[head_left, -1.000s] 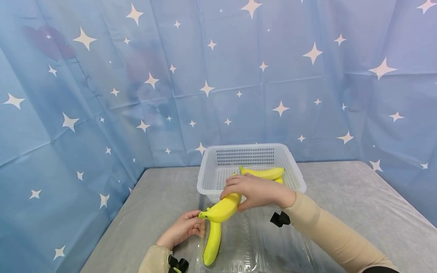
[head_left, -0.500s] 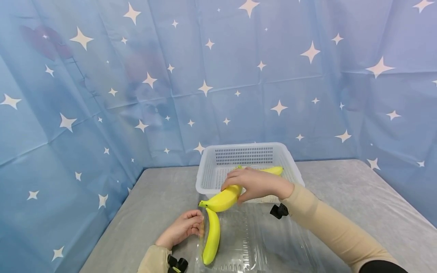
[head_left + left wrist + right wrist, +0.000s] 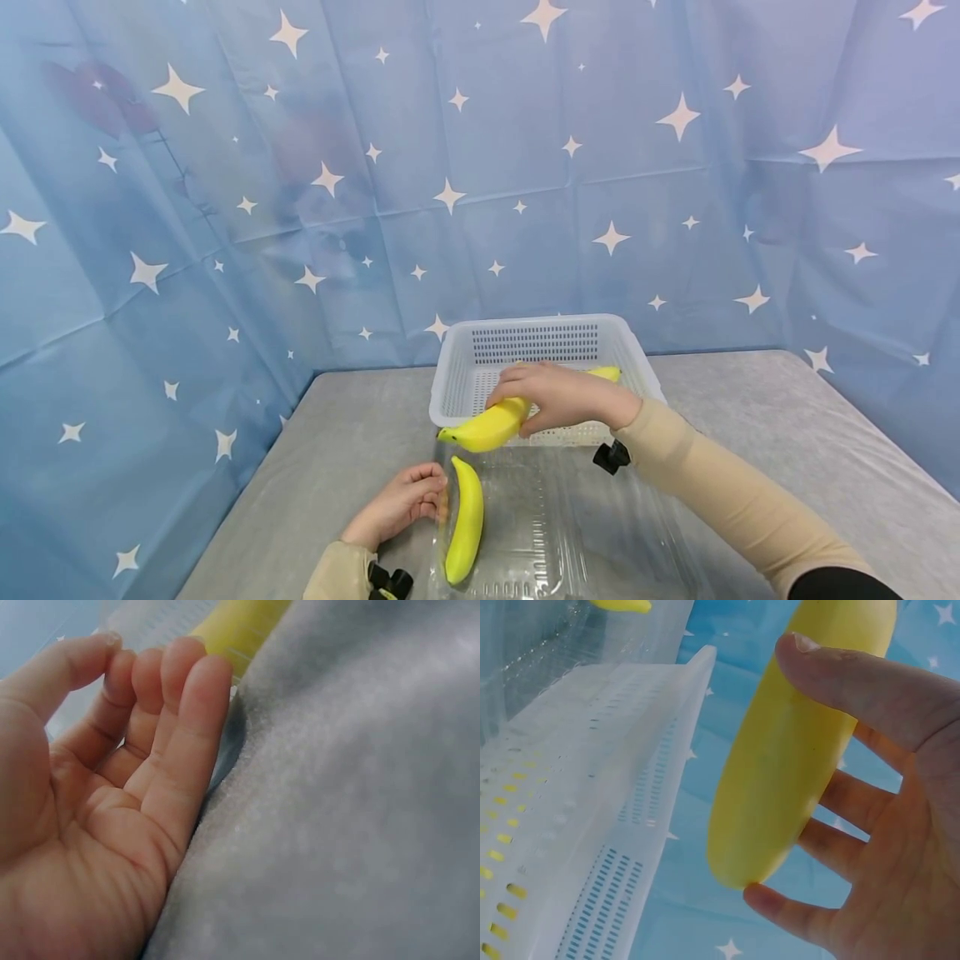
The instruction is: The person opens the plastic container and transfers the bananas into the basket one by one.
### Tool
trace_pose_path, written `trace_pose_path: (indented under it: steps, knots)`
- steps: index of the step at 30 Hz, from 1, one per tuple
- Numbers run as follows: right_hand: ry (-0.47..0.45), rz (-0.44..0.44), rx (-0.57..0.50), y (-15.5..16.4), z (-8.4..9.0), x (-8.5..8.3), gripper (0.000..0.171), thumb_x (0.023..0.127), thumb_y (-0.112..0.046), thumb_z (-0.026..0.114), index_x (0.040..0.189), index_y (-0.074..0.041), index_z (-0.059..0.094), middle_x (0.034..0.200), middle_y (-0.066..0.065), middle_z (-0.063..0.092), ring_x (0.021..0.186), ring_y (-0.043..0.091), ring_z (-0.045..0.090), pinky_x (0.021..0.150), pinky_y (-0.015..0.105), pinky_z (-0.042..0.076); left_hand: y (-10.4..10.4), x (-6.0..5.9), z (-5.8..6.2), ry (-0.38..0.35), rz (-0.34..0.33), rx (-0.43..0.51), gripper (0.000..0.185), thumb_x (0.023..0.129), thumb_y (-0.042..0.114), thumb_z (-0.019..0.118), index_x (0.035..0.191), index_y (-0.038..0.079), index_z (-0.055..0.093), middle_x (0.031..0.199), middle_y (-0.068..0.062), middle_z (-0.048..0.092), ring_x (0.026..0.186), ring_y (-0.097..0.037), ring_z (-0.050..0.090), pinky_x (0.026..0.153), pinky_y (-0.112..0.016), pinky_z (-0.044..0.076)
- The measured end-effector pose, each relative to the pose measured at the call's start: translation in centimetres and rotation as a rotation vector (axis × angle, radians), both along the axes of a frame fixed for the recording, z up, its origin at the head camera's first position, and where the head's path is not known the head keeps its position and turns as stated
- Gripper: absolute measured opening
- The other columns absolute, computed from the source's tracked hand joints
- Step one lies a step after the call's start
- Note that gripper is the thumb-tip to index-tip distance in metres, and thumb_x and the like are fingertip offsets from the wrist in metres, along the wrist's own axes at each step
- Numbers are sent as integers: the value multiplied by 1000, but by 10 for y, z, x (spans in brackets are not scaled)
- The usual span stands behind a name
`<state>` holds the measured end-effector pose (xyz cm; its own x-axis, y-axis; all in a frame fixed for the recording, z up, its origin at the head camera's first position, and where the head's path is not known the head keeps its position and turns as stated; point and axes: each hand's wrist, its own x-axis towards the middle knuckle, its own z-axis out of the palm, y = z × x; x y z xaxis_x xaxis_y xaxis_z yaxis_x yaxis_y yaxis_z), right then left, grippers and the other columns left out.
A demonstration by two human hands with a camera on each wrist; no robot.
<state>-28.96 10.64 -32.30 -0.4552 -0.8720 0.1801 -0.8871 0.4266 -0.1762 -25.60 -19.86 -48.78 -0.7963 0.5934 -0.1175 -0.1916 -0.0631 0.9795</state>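
Note:
My right hand (image 3: 558,400) grips a yellow banana (image 3: 487,425) in the air by the front rim of the white basket (image 3: 450,392). In the right wrist view the thumb and fingers (image 3: 840,682) wrap that banana (image 3: 795,757). A second banana (image 3: 467,521) lies in a clear plastic clamshell tray (image 3: 570,533) in front of the basket. My left hand (image 3: 401,500) rests on the grey table at the tray's left edge, its fingers (image 3: 180,712) loosely curled and touching the plastic. Another banana (image 3: 603,375) shows inside the basket behind my right hand.
The grey cloth-covered table (image 3: 750,417) runs to blue star-patterned curtains (image 3: 225,208) at the back and left. Bare cloth lies to the left and right of the basket. Black wrist mounts (image 3: 611,457) sit under both forearms.
My right hand has lifted its banana up and back, from just above the tray to the basket's front rim. The left hand and the banana in the tray stayed put.

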Motion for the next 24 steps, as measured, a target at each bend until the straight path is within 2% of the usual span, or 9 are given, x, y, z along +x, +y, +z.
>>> trace_pose_path:
  steps: [7,24]
  knots:
    - [-15,-44,17,1,0,-5,52,77,-18,82,124,-25,61,124,-10,58,119,17,48,93,47,43,0,1,1,-1,2,-1,18,102,13,47,87,10,56,75,-2,60,68,-13,62,68,-29,56]
    - [-72,-97,28,6,7,-18,49,80,-16,79,125,-23,62,125,-8,57,121,16,47,100,42,40,1,0,0,-3,9,-1,18,102,10,47,85,11,56,75,-1,60,68,-12,62,68,-30,56]
